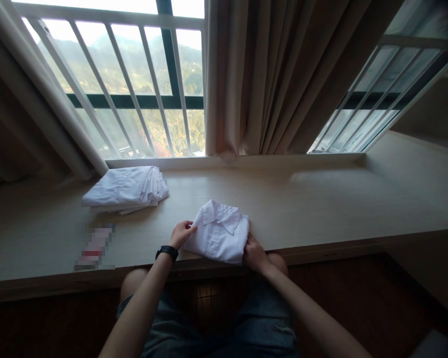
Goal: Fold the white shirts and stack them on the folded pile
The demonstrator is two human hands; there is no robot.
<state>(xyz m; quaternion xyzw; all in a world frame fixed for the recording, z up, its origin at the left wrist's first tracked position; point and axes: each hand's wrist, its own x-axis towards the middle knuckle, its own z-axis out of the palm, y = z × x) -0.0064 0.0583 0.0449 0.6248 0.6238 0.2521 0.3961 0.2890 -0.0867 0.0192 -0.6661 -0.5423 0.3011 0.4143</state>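
- Knees and lap (209,318) sat nearest, in dark shorts, tucked under the front edge of the pale wooden table (320,209) that ran along below the window.
- Far to the left on that table lay a small blurred packet (95,246), red and white, well apart from everything else.
- Behind it, nearer the window rail, sat a stack of folded white garments (127,191), untouched by either hand.
- Next came the left hand (181,233), a black watch (167,251) on its wrist; its fingers were curled closed on the left edge of the folded white shirt (219,232), thumb on top as far as I could tell.
- That shirt lay at the front edge of the table, directly between the two hands, collar pointing away toward the window and its long axis running from the person outward, slightly tilted to the right.
- On the shirt's right lower corner rested the right hand (254,253), fingers bent and pressed against the fabric; whether they pinched it or only touched it I couldn't make out.
- Both hands stood about equally near, one on each side edge.
- Beyond hung a beige curtain (268,74) between the barred panes.
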